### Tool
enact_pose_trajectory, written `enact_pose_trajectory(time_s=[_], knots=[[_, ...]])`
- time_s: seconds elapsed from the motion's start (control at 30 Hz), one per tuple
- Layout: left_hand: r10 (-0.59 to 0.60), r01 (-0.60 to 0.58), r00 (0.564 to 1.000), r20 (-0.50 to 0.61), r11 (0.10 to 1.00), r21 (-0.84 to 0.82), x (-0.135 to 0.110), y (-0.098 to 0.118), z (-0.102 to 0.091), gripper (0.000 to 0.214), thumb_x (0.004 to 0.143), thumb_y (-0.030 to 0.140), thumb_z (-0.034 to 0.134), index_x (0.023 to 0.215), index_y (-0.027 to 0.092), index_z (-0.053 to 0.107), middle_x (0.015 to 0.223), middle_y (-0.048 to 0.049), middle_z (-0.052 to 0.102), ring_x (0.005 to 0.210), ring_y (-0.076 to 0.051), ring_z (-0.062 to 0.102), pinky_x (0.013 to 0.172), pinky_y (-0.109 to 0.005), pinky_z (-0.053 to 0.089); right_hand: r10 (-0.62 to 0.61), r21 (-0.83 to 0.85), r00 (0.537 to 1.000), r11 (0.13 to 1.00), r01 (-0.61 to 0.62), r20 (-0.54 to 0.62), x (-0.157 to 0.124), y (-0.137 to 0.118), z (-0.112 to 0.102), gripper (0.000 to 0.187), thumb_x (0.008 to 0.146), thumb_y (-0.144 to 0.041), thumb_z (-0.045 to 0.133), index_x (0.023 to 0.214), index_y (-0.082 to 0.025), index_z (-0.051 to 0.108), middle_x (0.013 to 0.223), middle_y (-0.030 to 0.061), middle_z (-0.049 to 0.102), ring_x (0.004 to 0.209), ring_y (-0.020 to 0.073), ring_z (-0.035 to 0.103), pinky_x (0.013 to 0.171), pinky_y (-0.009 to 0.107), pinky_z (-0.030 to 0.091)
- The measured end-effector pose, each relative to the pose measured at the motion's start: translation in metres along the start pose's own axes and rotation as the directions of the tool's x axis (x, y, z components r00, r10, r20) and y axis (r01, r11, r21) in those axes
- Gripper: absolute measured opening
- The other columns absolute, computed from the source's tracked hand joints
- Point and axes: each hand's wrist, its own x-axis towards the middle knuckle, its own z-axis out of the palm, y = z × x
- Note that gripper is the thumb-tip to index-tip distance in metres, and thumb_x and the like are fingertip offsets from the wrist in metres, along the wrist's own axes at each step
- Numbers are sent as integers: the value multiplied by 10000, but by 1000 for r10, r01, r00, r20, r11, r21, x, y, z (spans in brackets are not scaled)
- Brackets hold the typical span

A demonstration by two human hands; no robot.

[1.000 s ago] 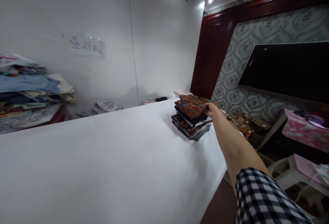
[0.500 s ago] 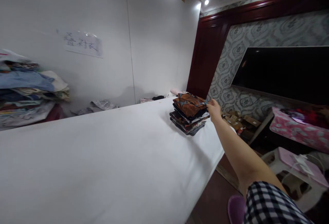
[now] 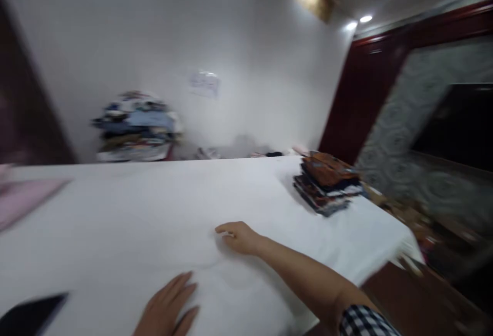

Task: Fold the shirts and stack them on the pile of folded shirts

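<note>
My right hand [image 3: 239, 237] is over the middle of the white-covered table [image 3: 154, 212], fingers apart and holding nothing. Lower down, my left hand [image 3: 169, 305] lies palm down on the white cloth with its fingers stretched out. To the right of both hands stands a stack of folded clothes [image 3: 329, 184], a brown patterned piece on top and darker pieces beneath. Neither hand touches the stack. The view is smeared by motion.
A tall pile of clothes [image 3: 136, 128] stands against the wall behind the table. Pink cloth [image 3: 26, 197] lies at the left edge, and a dark flat piece [image 3: 33, 315] sits at the lower left. A paper sign [image 3: 204, 83] hangs on the wall.
My right hand has left the stack's top piece and moved left to the table's middle. My left hand has come into view. The camera has turned left.
</note>
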Motion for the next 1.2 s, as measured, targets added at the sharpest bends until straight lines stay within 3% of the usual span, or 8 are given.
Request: enact_pose_trajectory(time_s=[0.13, 0.27, 0.43, 0.6, 0.77, 0.97, 1.07, 1.2], knots=[[-111, 112, 981, 161, 994, 5, 0, 42, -48, 422, 694, 322, 648, 1096, 445, 671, 1253, 38, 639, 1119, -265, 627, 944, -407, 548, -127, 75, 987, 990, 120, 99, 16, -35, 52, 407, 785, -221, 531, 1170, -213, 664, 1243, 69, 649, 1165, 245, 586, 1015, 461, 454], [-176, 173, 973, 146, 984, 35, 11, 35, -105, 357, 799, 322, 627, 1152, 276, 649, 1328, -66, 594, 1211, -245, 557, 1046, -427, 453, -134, 100, 986, 987, 124, 100, 39, -37, 76, 433, 753, -279, 542, 1158, -223, 684, 1263, 89, 634, 1191, 282, 574, 1077, 500, 395], [-338, 341, 940, -49, 931, 133, 22, -36, -182, 309, 851, 329, 572, 1131, 221, 646, 1328, -88, 590, 1237, -233, 528, 1075, -417, 401, -176, -123, 984, 976, 179, 38, 48, 2, 93, 416, 751, -397, 547, 1110, -278, 720, 1288, 105, 608, 1229, 334, 537, 1086, 541, 391], [-674, 693, 720, -163, 690, 209, 44, -139, -237, 381, 843, 334, 566, 1200, 207, 612, 1365, -72, 558, 1242, -239, 521, 1073, -354, 385, -306, -280, 952, 915, 290, -14, 41, 38, 104, 397, 805, -420, 524, 1181, -443, 649, 1332, 8, 575, 1238, 309, 523, 1043, 525, 457], [-797, 837, 545, -261, 500, 222, 71, -226, -250, 519, 856, 334, 542, 1341, 158, 487, 1437, -139, 469, 1288, -271, 472, 1055, -357, 378, -430, -382, 903, 839, 388, -27, 37, 45, 103, 542, 801, -393, 547, 1318, -538, 475, 1334, -31, 567, 1147, 304, 591, 863, 479, 593], [-844, 928, 371, -387, 327, 179, 95, -282, -249, 762, 853, 346, 532, 1487, 82, 202, 1567, -249, 106, 1286, -368, 451, 995, -442, 422, -487, -403, 874, 801, 443, -8, 33, 32, 99, 592, 810, -335, 560, 1366, -498, 436, 1347, -32, 561, 1121, 301, 618, 855, 480, 602], [-838, 926, 378, -393, 332, 182, 100, -300, -253, 732, 841, 331, 572, 1471, 123, 263, 1569, -235, 109, 1255, -367, 480, 986, -454, 426, -341, -309, 939, 898, 314, -39, 27, 22, 99, 531, 784, -389, 581, 1289, -536, 507, 1333, -32, 574, 1185, 295, 571, 937, 492, 550], [-801, 876, 482, -356, 431, 216, 106, -313, -265, 419, 886, 384, 567, 1245, 170, 542, 1352, -134, 516, 1185, -274, 530, 1007, -495, 403, -112, -163, 991, 982, 99, -78, 24, 7, 101, 444, 712, -466, 622, 1136, -597, 598, 1302, -2, 591, 1238, 300, 514, 1035, 497, 452]])
